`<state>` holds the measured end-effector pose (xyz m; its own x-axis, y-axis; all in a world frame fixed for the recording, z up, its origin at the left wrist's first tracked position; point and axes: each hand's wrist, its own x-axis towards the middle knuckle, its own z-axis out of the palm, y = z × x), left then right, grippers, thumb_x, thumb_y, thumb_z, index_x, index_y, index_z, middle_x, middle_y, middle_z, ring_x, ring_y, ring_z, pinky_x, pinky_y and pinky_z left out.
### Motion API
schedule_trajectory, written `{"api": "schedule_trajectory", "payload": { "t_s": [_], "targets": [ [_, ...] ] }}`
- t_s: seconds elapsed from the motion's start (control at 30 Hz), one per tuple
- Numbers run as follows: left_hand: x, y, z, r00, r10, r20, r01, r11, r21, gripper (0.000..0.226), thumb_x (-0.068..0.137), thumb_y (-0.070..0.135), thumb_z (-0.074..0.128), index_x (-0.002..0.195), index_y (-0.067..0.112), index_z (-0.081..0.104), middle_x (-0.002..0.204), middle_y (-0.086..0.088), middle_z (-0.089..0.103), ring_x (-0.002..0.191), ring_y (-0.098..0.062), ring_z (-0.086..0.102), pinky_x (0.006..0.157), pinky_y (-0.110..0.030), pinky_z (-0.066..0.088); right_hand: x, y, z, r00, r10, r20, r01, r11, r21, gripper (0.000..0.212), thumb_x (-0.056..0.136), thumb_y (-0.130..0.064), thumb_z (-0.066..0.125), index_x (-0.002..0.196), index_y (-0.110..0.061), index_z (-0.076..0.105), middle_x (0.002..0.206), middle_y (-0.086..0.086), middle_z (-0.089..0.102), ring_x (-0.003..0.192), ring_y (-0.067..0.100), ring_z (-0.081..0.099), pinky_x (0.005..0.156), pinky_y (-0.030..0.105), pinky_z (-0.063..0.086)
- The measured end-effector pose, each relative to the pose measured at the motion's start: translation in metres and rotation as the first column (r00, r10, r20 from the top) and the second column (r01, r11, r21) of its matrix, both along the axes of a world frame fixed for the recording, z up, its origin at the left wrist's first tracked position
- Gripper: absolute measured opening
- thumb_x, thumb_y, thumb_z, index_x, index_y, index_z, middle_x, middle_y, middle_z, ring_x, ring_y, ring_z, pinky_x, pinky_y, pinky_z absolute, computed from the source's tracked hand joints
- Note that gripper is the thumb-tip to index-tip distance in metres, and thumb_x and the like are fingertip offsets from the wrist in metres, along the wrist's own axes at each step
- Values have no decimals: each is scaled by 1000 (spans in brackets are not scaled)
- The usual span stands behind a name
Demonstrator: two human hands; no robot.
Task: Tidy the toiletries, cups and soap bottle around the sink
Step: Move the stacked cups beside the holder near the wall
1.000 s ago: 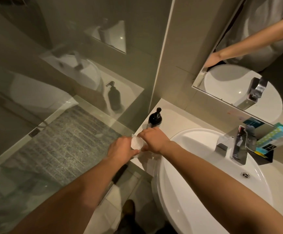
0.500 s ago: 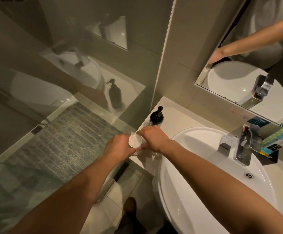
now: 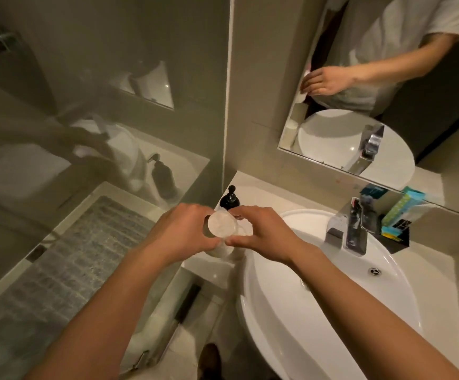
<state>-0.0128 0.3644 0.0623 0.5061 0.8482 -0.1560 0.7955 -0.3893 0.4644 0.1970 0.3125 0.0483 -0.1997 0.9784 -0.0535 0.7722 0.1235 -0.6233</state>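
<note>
From the head view, a pale, translucent cup [image 3: 221, 225] with a round, frosted-looking top is held over the left end of the bench [image 3: 261, 196], the left hand [image 3: 180, 231] curled around its left side and the right hand [image 3: 261, 234] pinching its right side between thumb and fingers, so both hands are clamped on it. Just behind the cup a black soap bottle [image 3: 229, 200] with a pump top stands upright on the bench near the wall, beside the white sink [image 3: 318, 311], while a black holder [image 3: 395, 237] with teal-and-yellow toiletry packets sits right of the chrome tap [image 3: 355, 229]
</note>
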Motion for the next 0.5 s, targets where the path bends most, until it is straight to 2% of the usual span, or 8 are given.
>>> {"api": "schedule_trajectory", "payload": {
  "t_s": [0.13, 0.33, 0.5],
  "targets": [
    [43, -10, 34, 988, -155, -11, 155, 988, 26, 37, 66, 67, 69, 80, 33, 66, 68, 11, 64, 64, -8, 59, 57, -36, 48, 38, -33, 29, 995, -102, 20, 101, 994, 30, 54, 77, -49, 80, 125, -29, 65, 120, -11, 71, 107, 10, 62, 92, 36, 50],
    [121, -35, 64, 934, -353, 48, 351, 935, 39, 47, 68, 67, 73, 102, 34, 73, 86, 16, 71, 81, -8, 64, 72, -42, 56, 100, -94, 61, 957, -288, 24, 286, 956, 65, 52, 77, -46, 82, 124, -31, 66, 121, -15, 70, 107, 5, 61, 95, 33, 50],
    [189, -62, 71, 865, -501, 39, 497, 865, 72, 54, 65, 69, 66, 104, 33, 72, 89, 13, 73, 84, -12, 65, 75, -43, 56, 148, -150, 73, 906, -423, 30, 419, 904, 86, 50, 75, -49, 80, 122, -35, 66, 112, -18, 71, 99, 3, 62, 86, 33, 52]
  ]
}}
